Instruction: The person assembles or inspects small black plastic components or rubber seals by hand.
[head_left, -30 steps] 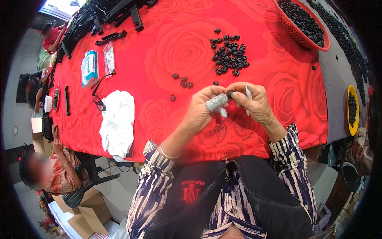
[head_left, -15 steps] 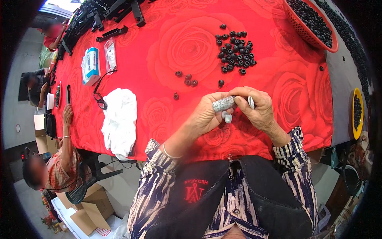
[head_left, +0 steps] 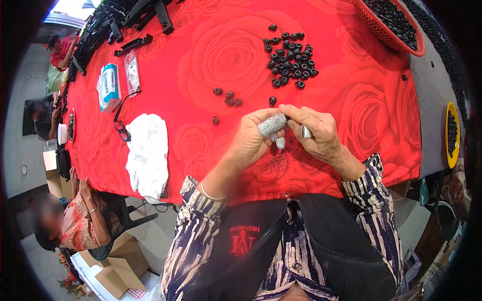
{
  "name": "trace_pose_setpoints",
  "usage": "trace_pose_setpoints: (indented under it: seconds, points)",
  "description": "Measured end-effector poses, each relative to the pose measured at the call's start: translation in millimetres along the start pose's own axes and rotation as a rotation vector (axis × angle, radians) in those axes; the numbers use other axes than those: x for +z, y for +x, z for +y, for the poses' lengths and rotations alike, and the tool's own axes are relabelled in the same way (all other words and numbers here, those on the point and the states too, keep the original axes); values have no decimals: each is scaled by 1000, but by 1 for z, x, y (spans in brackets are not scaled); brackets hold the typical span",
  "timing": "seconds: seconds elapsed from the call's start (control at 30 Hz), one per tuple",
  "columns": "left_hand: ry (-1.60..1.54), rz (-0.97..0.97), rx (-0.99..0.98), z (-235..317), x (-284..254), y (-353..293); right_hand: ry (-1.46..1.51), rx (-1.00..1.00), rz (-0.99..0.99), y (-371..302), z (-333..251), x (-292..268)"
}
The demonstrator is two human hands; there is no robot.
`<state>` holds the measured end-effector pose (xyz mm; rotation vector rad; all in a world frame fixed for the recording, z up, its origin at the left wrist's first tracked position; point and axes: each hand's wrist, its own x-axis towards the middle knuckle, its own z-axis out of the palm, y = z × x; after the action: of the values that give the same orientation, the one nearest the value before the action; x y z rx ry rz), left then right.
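Note:
Both my hands meet above the near part of the red cloth. Between the fingertips of my left hand [head_left: 255, 134] and my right hand [head_left: 317, 134] a small black part [head_left: 287, 118] shows, mostly covered. A speckled silvery cylinder [head_left: 272, 125] lies along my left thumb side; whether it wraps the thumb or is held, I cannot tell. Below it pokes out a pale grey rounded tip [head_left: 280, 143]. A small silvery piece [head_left: 306, 131] shows at my right fingers, its kind unclear. Just beyond my hands sits a single black round part [head_left: 272, 101].
Farther off lies a cluster of black round parts [head_left: 293, 60], with several more [head_left: 229, 98] to its left. A red basket [head_left: 386, 37] and a yellow tray [head_left: 452, 135] hold similar parts. Leftward are a white cloth [head_left: 146, 155], glasses [head_left: 120, 125], a tissue pack [head_left: 109, 88] and co-workers.
My hands have shifted slightly left, still together, as the whole view moved a little. At the left, a co-worker's hand has drawn back from a dark bar toward the table edge.

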<state>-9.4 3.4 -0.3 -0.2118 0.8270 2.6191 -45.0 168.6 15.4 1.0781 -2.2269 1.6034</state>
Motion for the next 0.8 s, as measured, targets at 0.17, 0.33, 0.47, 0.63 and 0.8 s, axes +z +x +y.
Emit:
trace_pose_setpoints:
  seconds: [0.17,0.33,0.47,0.63,0.8]
  points:
    - [66,18,70,0,5,-2,-27,-16,-10,0,5,-2]
    - [194,51,92,2,7,-3,29,27,-5,0,7,0]
    - [203,64,122,-2,7,-2,49,29,41,1,7,3]
    - [186,50,67,-5,-1,-2,-9,50,-13,-1,4,-3]
    - [22,34,12,-7,4,-2,-47,-73,59,3,1,-3]
